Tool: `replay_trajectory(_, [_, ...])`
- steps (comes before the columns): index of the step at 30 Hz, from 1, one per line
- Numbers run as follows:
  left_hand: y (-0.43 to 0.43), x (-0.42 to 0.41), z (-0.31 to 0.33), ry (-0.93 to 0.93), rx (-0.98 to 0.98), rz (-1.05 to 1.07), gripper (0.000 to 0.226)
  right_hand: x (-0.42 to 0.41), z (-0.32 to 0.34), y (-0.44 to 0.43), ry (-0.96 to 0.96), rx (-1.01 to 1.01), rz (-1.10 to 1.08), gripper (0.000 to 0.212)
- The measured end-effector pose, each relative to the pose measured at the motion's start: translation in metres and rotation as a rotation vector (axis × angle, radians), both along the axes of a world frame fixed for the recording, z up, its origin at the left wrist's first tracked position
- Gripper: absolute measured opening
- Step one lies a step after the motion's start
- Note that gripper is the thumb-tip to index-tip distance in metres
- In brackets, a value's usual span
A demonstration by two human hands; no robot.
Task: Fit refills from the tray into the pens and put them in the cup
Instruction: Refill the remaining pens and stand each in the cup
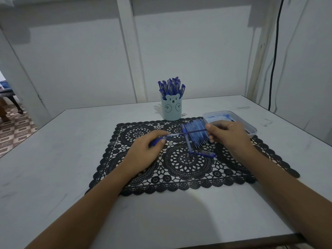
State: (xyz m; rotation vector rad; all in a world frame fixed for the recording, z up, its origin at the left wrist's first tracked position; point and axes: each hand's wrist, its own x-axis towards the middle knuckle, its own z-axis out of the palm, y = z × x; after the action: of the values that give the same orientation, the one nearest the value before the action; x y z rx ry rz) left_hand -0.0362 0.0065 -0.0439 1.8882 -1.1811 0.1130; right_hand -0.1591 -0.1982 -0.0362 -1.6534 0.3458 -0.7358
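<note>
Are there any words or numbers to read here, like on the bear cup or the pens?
No readable text anywhere.
Cup: only a drawn bear face, no letters.
Pens in the cup and the loose pens: any print is too small and blurred to read.

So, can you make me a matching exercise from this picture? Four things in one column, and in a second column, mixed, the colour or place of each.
Things:
1. cup
2. tray
3. mat
4. refill

Descriptions:
A. black, lace pattern
B. thin and dark, pinched by the right hand
C. light blue, with a bear face
D. clear plastic, at the far right

Pairs: 1-C, 2-D, 3-A, 4-B.
</note>
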Motion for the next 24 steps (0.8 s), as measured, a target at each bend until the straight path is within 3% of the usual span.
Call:
replay_trajectory(6, [0.001, 0.000, 0.001, -0.027, -0.005, -0.001, 0.026, -0.003, 0.002, 0.002, 0.067, -0.150, -0.067, 0.012])
replay_trajectory(8, [0.003, 0.001, 0.000, -0.121, 0.063, 0.019, 0.018, -0.006, 0.005, 0.005, 0.094, -0.239, -0.098, 0.011])
replay_trajectory(11, [0.004, 0.000, -0.001, -0.319, 0.184, 0.042, 0.032, -0.009, 0.008, 0.012, 0.114, -0.336, -0.084, 0.008])
replay_trajectory(15, [-0.002, -0.009, -0.001, -0.269, 0.187, 0.017, 0.020, -0.006, 0.007, 0.027, 0.125, -0.399, -0.002, 0.006])
replay_trajectory(20, [-0.006, -0.015, -0.003, -0.240, 0.175, -0.031, 0.019, -0.002, 0.002, 0.044, 0.149, -0.435, 0.215, 0.022])
replay_trajectory(24, [-0.007, -0.018, -0.003, -0.233, 0.156, -0.053, 0.019, -0.002, 0.000, 0.047, 0.135, -0.480, 0.236, 0.034])
